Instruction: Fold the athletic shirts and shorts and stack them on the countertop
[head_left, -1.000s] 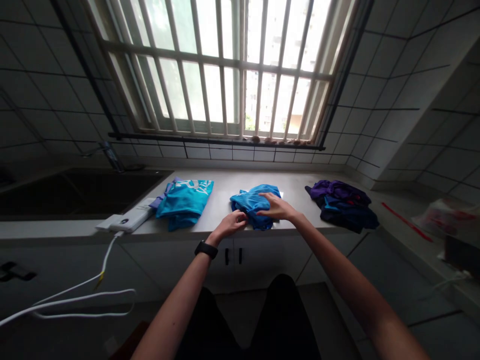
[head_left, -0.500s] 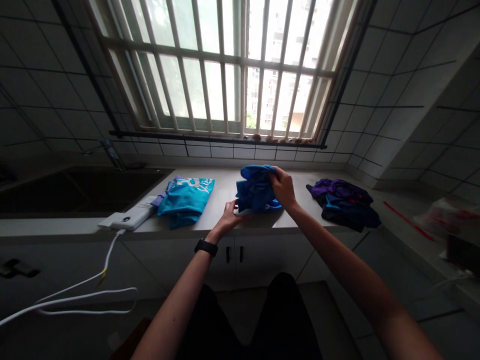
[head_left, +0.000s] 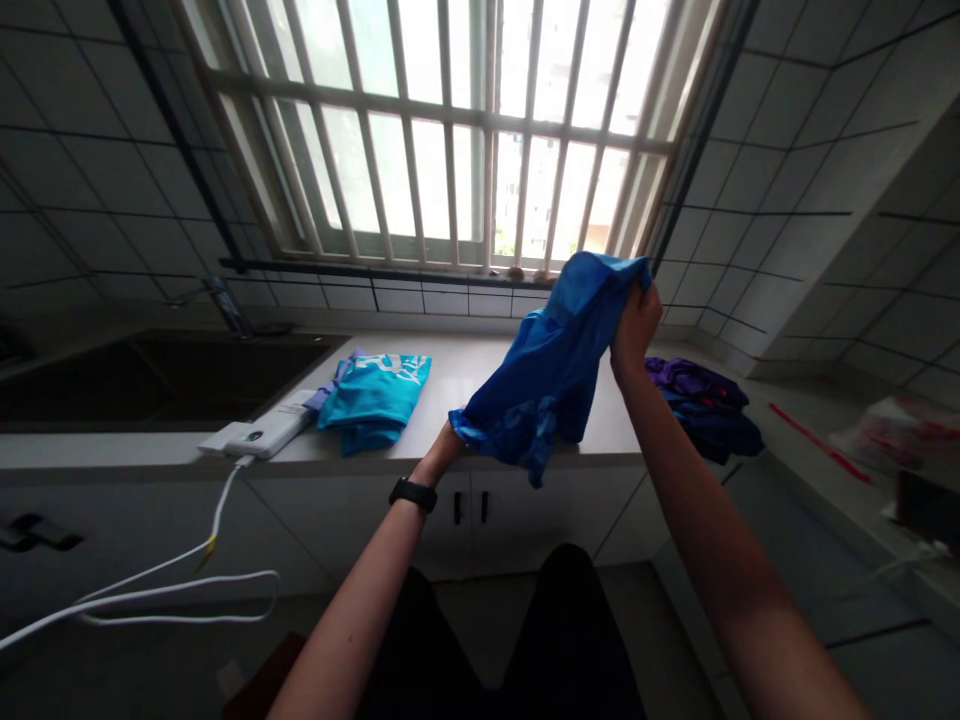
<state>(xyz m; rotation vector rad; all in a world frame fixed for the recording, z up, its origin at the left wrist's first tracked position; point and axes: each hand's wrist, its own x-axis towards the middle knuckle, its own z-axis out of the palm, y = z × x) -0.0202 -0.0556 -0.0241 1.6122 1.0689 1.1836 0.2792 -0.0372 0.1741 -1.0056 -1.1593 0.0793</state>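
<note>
Head view: my right hand (head_left: 636,325) grips the blue garment (head_left: 555,355) up top, over the counter (head_left: 465,362), likely so it hangs loose, its lower end masking most of my left hand (head_left: 447,446), whose grip I cannot tell.

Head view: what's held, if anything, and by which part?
Blue garment: right hand grips its upper right end. Left hand is mostly hidden behind the lower left edge; grip unclear.

The right hand (head_left: 637,325) grips up high, the left hand (head_left: 448,440) lower, mostly hidden
</note>
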